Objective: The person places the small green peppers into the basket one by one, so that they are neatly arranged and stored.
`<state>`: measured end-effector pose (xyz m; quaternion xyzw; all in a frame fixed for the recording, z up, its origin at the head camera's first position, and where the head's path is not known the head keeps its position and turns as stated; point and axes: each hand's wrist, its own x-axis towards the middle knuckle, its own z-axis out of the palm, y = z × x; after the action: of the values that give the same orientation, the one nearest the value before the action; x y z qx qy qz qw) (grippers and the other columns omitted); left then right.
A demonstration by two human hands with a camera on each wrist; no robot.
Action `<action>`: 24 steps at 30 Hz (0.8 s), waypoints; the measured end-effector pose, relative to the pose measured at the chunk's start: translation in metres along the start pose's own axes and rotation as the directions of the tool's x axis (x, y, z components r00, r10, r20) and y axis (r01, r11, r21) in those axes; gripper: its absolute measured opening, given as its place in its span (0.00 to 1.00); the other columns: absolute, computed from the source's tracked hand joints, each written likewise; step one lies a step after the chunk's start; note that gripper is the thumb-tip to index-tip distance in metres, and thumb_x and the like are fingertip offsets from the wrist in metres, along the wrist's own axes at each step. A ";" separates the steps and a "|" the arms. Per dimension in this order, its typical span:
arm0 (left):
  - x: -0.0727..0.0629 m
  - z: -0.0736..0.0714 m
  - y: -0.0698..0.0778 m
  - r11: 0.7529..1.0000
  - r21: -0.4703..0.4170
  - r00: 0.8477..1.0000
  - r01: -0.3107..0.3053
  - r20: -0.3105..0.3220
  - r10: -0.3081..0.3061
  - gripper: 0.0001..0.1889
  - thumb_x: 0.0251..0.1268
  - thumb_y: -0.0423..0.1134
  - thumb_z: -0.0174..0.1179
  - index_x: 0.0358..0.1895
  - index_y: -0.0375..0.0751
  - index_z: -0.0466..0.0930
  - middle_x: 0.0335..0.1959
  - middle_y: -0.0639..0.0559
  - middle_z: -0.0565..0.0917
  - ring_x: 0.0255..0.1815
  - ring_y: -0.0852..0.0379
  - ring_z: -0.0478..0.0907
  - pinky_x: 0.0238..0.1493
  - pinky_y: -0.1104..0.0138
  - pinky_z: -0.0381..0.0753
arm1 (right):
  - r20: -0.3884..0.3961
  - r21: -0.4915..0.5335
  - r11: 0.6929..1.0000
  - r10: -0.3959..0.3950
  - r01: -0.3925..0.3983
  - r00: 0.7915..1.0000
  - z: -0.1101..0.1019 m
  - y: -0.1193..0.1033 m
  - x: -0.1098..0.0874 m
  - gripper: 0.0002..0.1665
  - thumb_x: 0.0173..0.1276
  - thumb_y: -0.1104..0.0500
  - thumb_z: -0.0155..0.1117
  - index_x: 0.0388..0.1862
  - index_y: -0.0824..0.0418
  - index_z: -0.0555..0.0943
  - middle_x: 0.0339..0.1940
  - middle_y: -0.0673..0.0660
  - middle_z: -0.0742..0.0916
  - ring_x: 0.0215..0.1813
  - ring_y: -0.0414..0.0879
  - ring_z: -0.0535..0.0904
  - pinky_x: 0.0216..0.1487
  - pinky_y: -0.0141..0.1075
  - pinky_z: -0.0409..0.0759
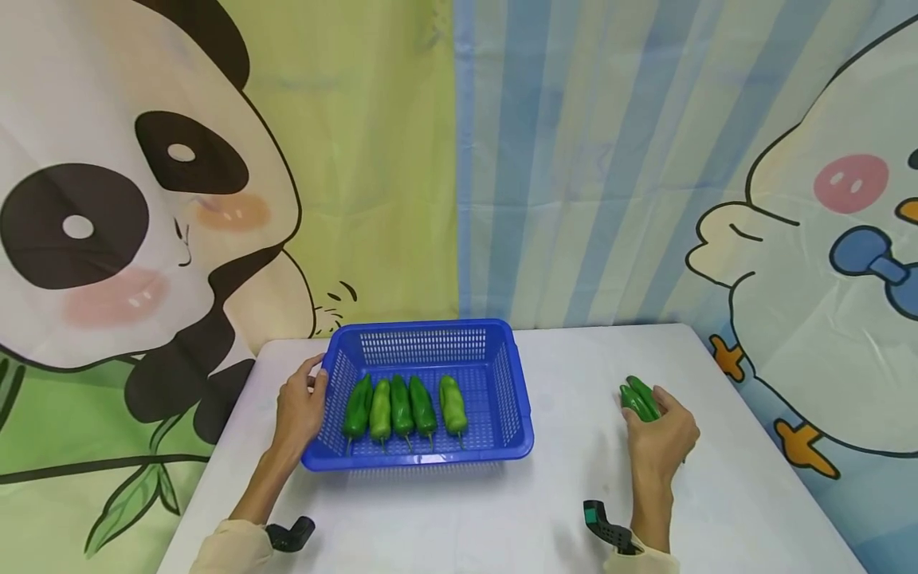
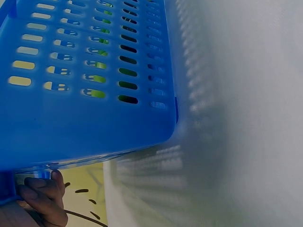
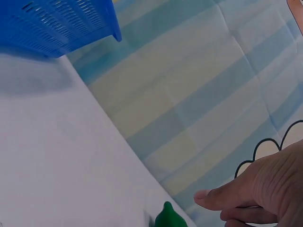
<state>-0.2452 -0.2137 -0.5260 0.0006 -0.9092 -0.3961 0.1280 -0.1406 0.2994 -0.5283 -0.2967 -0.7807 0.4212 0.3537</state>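
Observation:
A blue plastic basket point(image 1: 511, 399) holds several green peppers point(image 1: 402, 406) lying side by side on its left and middle. My left hand point(image 1: 301, 402) grips the basket's left rim. In the left wrist view, its curled fingers point(image 2: 45, 198) are by the rim's handle part. At the right, my right hand point(image 1: 663, 434) is over a small group of green peppers point(image 1: 638, 399), partly covering them. The right wrist view shows one pepper point(image 3: 170, 217) just beyond and lower than the thumb point(image 3: 218, 196), with a gap between them.
The basket stands on a white table point(image 1: 566, 375). Behind the table hangs a striped and yellow-green curtain point(image 1: 559, 199); a panda picture point(image 1: 179, 279) is at left and a cartoon bird point(image 1: 825, 319) at right. Each wrist bears a black camera strap point(image 1: 290, 536).

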 end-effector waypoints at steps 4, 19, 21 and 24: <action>-0.001 0.000 0.000 1.000 -0.003 1.000 -0.001 -0.002 0.001 0.25 0.90 0.41 0.45 0.80 0.33 0.71 0.45 0.27 0.90 0.39 0.39 0.89 0.37 0.62 0.80 | -0.001 -0.013 1.000 0.008 -0.009 1.000 0.001 0.013 0.000 0.34 0.57 0.79 0.76 0.66 0.79 0.82 0.64 0.81 0.85 0.71 0.77 0.76 0.76 0.71 0.66; -0.002 0.000 -0.001 1.000 -0.019 1.000 0.006 0.003 -0.006 0.25 0.90 0.41 0.45 0.80 0.33 0.71 0.44 0.28 0.90 0.36 0.43 0.89 0.34 0.65 0.80 | 0.001 -0.055 0.998 0.012 -0.012 1.000 0.010 0.042 -0.003 0.32 0.61 0.80 0.72 0.66 0.80 0.81 0.63 0.82 0.84 0.69 0.76 0.73 0.74 0.70 0.64; -0.002 0.000 0.000 1.000 -0.020 1.000 0.009 0.006 -0.009 0.26 0.90 0.41 0.45 0.80 0.33 0.70 0.44 0.28 0.90 0.36 0.42 0.89 0.34 0.65 0.80 | 0.002 -0.059 0.998 0.016 -0.016 1.000 0.010 0.042 -0.003 0.32 0.61 0.80 0.72 0.66 0.80 0.81 0.63 0.82 0.84 0.69 0.76 0.73 0.74 0.69 0.64; -0.002 -0.001 0.000 1.000 -0.021 1.000 0.013 0.006 -0.013 0.26 0.90 0.42 0.45 0.80 0.33 0.70 0.44 0.28 0.90 0.36 0.42 0.88 0.34 0.65 0.80 | 0.008 -0.062 0.998 0.022 -0.022 1.000 0.012 0.042 -0.004 0.31 0.61 0.81 0.71 0.66 0.80 0.81 0.63 0.82 0.83 0.70 0.77 0.73 0.75 0.70 0.63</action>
<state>-0.2432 -0.2142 -0.5261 0.0042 -0.9053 -0.4066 0.1226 -0.1409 0.3108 -0.5707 -0.3142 -0.7917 0.4018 0.3361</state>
